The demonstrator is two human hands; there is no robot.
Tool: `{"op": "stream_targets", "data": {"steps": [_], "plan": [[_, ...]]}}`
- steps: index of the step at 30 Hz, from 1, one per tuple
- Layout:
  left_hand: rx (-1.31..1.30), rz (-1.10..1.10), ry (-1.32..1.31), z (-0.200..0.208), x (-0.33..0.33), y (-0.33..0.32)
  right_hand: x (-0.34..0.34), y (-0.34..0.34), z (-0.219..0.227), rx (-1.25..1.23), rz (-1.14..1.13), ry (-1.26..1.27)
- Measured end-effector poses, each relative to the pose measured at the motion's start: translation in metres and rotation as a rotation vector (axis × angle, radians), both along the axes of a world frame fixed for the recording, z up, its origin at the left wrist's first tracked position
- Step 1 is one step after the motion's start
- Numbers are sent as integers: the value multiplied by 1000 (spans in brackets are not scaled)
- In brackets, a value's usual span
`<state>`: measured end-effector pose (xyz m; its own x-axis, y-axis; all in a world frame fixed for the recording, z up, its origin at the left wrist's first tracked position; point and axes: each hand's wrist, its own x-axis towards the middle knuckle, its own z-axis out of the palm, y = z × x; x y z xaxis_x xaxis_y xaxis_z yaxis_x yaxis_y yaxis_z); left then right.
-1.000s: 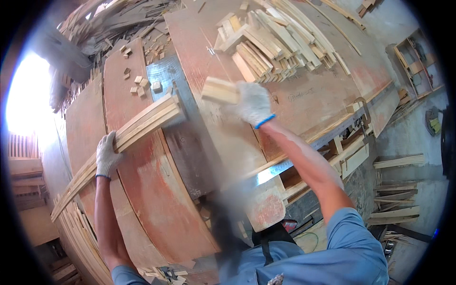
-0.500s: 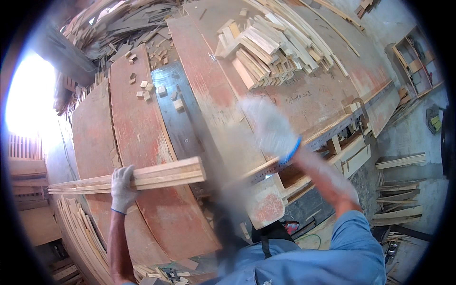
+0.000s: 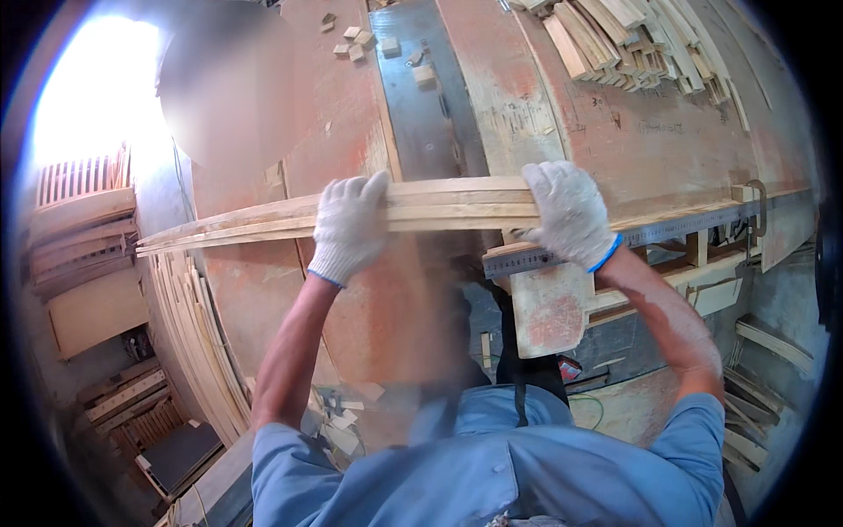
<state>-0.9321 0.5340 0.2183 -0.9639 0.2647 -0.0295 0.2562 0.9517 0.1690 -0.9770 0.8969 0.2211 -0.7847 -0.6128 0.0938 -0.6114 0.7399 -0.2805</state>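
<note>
Left hand (image 3: 349, 227), gloved in white, is closed around a bundle of wood strips (image 3: 457, 200), which is stretched from the centre left to just right of mid-frame. Small wood blocks (image 3: 356, 53) are scattered at upper centre. The bundle's right end is grasped by the gloved right hand (image 3: 569, 213). Farther right, a metal ruler (image 3: 654, 232) is set along the worktable (image 3: 676, 176); cut pieces (image 3: 606, 42) are piled at upper right.

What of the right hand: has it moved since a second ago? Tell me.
Yes: the right hand has moved away from the stacked wood pieces, toward the metal ruler.
</note>
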Motion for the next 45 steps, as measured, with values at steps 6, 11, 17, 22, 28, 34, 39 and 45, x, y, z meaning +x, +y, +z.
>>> {"op": "stream_targets", "data": {"steps": [6, 11, 17, 22, 28, 34, 39, 45], "plan": [[-157, -110, -97, 1, -20, -26, -37, 23, -45, -48, 83, -5], [-166, -44, -168, -16, -23, -89, -57, 29, -85, -35, 96, 24], [-137, -16, -205, -28, -20, -92, -34, 25, -70, -137, -102, 138], [-157, 1, -220, -28, -21, -91, 9, 25, -56, -324, -597, -275], [-188, 40, -235, -30, -34, -89, 1, 11, -84, -582, -626, -185], [-195, 51, -243, -32, -45, -92, -20, 9, -92, -640, -631, -231], [-197, 58, -226, -33, -47, -91, -28, 12, -101, -598, -611, -250], [-197, 59, -247, -33, -52, -89, -36, 9, -111, -616, -599, -200]]}}
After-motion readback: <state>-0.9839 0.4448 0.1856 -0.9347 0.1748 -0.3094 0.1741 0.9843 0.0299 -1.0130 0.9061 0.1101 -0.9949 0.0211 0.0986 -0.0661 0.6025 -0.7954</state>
